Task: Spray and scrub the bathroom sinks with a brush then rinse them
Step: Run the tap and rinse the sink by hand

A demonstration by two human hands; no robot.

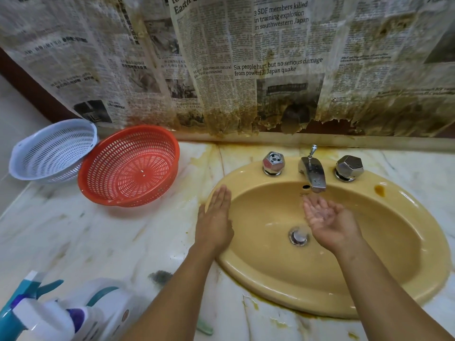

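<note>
**Marble desk, yellow sink: rinse stage, no tool in either hand**

Right hand point(327, 217) is palm up under the spout point(314, 173), fingers loosely cupped, holding nothing. The palm looks wet. A thin stream seems to fall into it, but that patch is blurred, so I can't confirm flow. Left hand point(215, 222) lies flat, fingers straight and together, resting on the sink's left rim and gripping nothing.

Sink point(369, 254) is set into the desk point(86, 230), with the drain point(298, 236) just beside the right wrist. Bowl looks mostly clean. There's a brown spot point(379, 190) on the rim right of the knobs point(349, 167), and yellow-brown residue along the rim joint.

My read: rinsing by hand. To do it well:
- Open a knob for more flow.
- Throw water from the cupped palm up the bowl walls and over the rim.
- Work round to the brown spot and push runoff to the drain.
- Use the flat left hand to wipe the rim as the water comes.

Further out:
- Spray bottles point(44, 313) stand at the desk's near-left corner, with a grey scouring pad point(160, 276) near them.
- A green strip point(204, 327) at the bottom edge may be the brush handle.
- Red colander point(129, 166) and white colander point(53, 150) touch each other at far left.
- Stained newspaper point(246, 57) covers the wall.
</note>
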